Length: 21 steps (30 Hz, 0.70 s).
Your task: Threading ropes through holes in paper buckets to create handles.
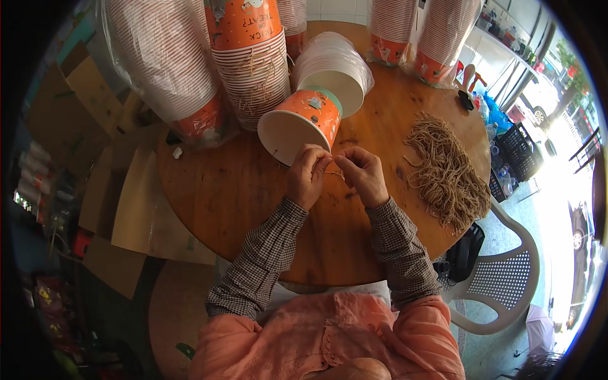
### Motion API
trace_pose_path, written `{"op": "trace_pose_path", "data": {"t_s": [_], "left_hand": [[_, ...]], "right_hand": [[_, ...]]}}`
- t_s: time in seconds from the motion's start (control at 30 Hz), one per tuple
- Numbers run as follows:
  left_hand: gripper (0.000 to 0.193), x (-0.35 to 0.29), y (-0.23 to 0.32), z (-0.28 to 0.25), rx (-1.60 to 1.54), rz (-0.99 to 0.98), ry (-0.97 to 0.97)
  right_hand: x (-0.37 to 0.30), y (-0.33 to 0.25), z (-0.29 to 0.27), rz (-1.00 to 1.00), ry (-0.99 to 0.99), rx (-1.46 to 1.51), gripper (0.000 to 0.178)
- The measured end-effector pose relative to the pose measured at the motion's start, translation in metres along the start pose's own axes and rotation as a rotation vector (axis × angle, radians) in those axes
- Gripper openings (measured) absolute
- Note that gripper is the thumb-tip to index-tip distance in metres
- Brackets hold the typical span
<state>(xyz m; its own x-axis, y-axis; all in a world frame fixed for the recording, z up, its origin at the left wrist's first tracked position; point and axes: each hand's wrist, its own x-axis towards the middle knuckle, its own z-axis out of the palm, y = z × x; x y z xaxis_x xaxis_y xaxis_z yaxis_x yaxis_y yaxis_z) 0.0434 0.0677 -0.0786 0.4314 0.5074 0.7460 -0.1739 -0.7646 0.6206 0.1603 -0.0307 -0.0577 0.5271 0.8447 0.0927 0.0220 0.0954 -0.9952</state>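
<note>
Left hand and right hand, fingers of both pinching a thin cord, just beside a tipped orange bucket, tan strand heap rightward on the wooden bench

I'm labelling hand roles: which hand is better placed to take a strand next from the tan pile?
Probably the right hand: it is nearer the tan pile, on its own side. The left hand is farther, beside the orange bucket. Both seem to pinch a thin cord.

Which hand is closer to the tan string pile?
Right. The right hand is left of the tan string pile; the left hand is farther left, by the orange bucket.
</note>
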Motion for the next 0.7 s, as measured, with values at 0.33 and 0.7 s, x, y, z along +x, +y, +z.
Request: {"op": "trace_pose_path", "data": {"t_s": [0.33, 0.7], "left_hand": [[0.007, -0.001, -0.004, 0.002, 0.034, 0.048, -0.006], [0.034, 0.0, -0.018, 0.019, -0.065, -0.188, 0.15]], "right_hand": [[0.001, 0.004, 0.001, 0.011, -0.026, -0.005, 0.014], [0.006, 0.002, 0.004, -0.224, 0.075, 0.266, 0.009]]}}
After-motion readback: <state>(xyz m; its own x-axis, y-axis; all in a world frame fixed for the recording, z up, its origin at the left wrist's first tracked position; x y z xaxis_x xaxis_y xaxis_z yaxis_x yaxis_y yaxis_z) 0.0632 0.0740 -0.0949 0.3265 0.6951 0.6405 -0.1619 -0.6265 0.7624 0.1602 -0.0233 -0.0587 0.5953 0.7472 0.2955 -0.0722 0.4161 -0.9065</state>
